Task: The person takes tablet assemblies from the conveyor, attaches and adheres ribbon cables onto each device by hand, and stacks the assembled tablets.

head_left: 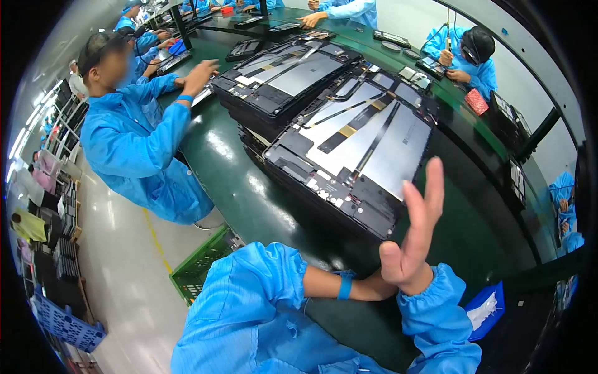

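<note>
Right hand (412, 234) spread, holding nothing, left hand hidden, its grip unclear to me, I judge the opened device (364, 146) just beyond on the table (215, 159) stiff but fragile, best gripped by outer edges.

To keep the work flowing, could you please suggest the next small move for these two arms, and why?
Perhaps draw back the bare left forearm with its blue wristband: in view it meets the wrist of the raised, open right hand, and the left hand is hidden. Apart, both might more freely reach the nearer flat black device with silver panels.
</note>
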`<state>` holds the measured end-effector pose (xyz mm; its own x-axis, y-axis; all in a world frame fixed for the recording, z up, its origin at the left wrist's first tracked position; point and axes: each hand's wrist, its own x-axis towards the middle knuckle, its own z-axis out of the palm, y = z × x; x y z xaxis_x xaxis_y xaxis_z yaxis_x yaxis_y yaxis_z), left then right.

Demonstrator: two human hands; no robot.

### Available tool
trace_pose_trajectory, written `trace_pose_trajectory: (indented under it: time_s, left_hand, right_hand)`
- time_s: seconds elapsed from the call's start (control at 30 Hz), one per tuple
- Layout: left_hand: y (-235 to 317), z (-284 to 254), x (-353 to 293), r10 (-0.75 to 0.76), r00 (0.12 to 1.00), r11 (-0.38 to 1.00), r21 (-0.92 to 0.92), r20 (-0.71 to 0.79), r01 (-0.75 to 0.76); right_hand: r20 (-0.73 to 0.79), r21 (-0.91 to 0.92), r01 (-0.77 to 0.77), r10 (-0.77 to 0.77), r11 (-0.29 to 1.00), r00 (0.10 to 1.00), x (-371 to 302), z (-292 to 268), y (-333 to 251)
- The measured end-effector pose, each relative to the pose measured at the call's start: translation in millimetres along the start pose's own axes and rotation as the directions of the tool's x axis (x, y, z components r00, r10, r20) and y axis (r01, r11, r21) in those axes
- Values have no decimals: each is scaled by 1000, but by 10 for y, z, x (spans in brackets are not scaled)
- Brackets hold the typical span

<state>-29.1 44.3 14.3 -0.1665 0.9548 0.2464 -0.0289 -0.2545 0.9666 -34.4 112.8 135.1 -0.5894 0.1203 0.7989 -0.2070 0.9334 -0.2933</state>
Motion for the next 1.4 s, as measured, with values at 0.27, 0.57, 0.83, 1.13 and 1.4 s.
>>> trace_pose_trajectory:
  time_s: [0.27, 0.57, 0.83, 1.13, 1.4]
  left_hand:
    - [-347, 3, -160, 191, 981, 954, 226, 44, -196]
    - [337, -649, -539, 815, 435, 537, 780, -382, -322]
    - [1047, -1224, 215, 565, 136, 813, 522, -814, -258]
    - [868, -1337, 148, 562, 203, 827, 542, -802, -150]
    - [596, -1399, 179, 464, 257, 885, 431, -848, -175]
  right_hand:
    - [-238, -8, 328, -320, 945, 917, -163, 340, 347]
    - [-337, 711, -449, 822, 541, 459, -103, 425, 885]
    - [-27, 828, -468, 854, 311, 519, -262, 947, 557]
    - [-38, 909, -347, 877, 229, 479, -395, 1035, 707]
    - [198, 922, -388, 870, -8, 451, -753, 1353, 1070]
